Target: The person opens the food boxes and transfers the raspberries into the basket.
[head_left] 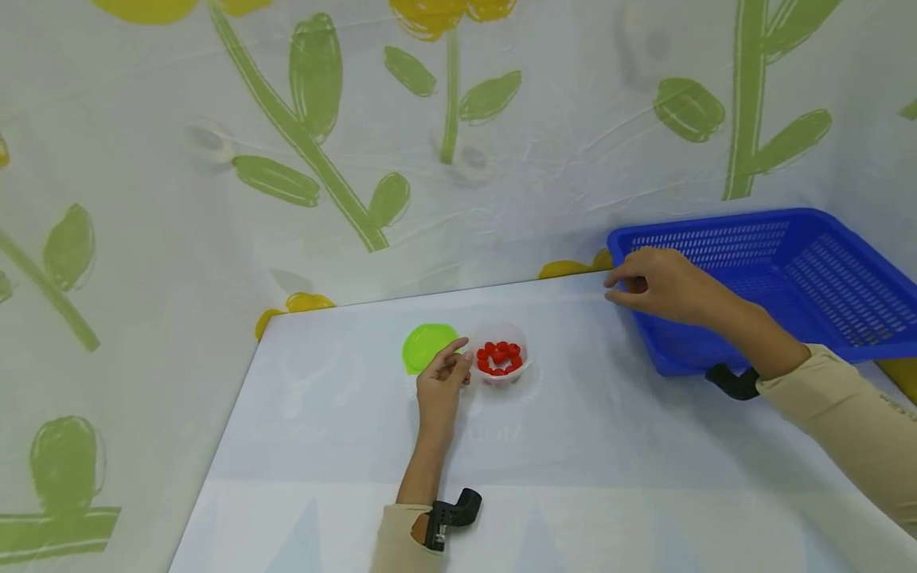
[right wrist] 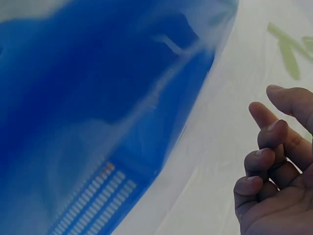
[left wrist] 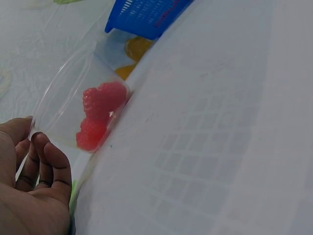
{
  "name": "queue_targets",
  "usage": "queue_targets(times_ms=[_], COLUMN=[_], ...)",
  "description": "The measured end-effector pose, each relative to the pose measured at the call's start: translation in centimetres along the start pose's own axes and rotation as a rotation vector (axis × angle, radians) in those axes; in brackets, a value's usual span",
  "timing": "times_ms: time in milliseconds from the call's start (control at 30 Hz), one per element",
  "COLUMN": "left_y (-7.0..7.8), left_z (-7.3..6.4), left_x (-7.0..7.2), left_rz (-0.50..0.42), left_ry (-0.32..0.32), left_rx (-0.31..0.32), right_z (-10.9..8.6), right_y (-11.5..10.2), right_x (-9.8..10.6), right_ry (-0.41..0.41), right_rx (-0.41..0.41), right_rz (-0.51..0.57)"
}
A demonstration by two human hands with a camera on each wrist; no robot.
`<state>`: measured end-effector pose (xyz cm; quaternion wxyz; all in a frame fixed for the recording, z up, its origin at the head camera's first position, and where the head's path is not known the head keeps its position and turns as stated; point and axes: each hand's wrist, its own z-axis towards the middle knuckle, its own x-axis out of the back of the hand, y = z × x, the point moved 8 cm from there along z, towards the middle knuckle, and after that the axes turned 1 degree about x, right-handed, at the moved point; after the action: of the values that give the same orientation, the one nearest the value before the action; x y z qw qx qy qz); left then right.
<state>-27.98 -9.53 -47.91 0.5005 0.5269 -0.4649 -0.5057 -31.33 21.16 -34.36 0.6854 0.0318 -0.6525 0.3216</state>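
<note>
Presently: Clear Cup Pinched at Rim

The clear cup (head_left: pixel 499 333) stands on the white table (head_left: pixel 573 446), containing red pieces (head_left: pixel 499 357). The left hand (head_left: pixel 441 383) pinches its rim; the green lid (head_left: pixel 424 344) lies just beside. The right hand (head_left: pixel 669 285), fingers loosely bent, holds nothing visible near the blue basket (head_left: pixel 662 348). Caution: a one-sided pull could tip the cup, spilling its contents. The left wrist view shows the pieces' bumpy texture; the head view does not.
</note>
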Motion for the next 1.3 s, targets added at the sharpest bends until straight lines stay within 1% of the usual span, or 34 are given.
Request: queue_targets(times_ms=[200,400,633,867,1067,1300], left_y=[-0.1,0.0,0.1,0.1,-0.1,-0.1], left_z=[0.2,0.2,0.2,0.2,0.2,0.2], left_x=[-0.2,-0.2,-0.1,0.1,0.1,0.1], left_rz=[-0.007,-0.015,-0.008,-0.013,-0.015,-0.014], left_ry=[-0.006,-0.001,0.003,0.002,-0.006,-0.008], left_rx=[0.0,0.009,0.001,-0.011,-0.008,-0.02], right_z=[0.5,1.1,1.8,2.5,2.8,3.3], right_y=[-1.6,-2.8,-3.6,-4.6,-5.2,-5.9], right_x=[-1.4,-2.7,-4.2,-5.9,-7.1,-8.3], right_ry=[-0.016,-0.027,-0.034,-0.047,-0.072,-0.081], right_rx=[0.046,0.048,0.058,0.096,0.079,0.109], right_rz=[0.016,0.041,0.051,0.042,0.027,0.058])
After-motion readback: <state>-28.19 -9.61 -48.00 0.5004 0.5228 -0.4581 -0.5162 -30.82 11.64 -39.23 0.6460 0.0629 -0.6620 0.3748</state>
